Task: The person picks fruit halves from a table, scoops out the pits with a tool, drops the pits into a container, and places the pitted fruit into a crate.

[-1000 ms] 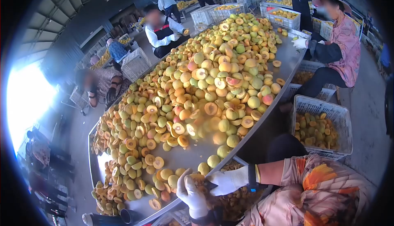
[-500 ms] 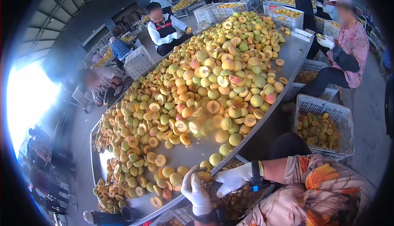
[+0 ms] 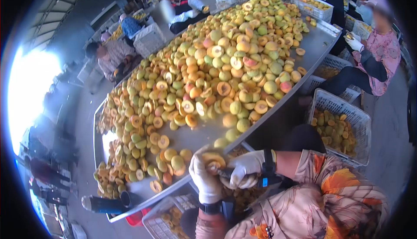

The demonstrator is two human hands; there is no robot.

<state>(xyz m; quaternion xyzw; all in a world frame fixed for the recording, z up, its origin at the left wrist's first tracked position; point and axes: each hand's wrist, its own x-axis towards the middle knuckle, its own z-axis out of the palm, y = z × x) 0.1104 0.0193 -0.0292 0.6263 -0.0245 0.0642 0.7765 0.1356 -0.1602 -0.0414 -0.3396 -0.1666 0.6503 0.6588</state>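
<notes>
My left hand, in a white glove, is closed around a halved peach, its cut face turned up toward me. My right hand, also gloved, is closed on a small dark tool. The tool's tip is at the fruit and is partly hidden, so its exact kind does not show. Both hands are just off the near edge of a metal table, which bears a large heap of whole and halved peaches. Below the hands, a crate of cut pieces is partly covered.
A plastic crate of peach halves stands to my right, another crate below the table edge. A dark flask lies at the near left corner. A person in pink sits at right; another person sits across the table.
My view has tipped downward and shifted. My left hand now shows the peach's open cut face, and my right hand has come in closer with the tool against the fruit.
</notes>
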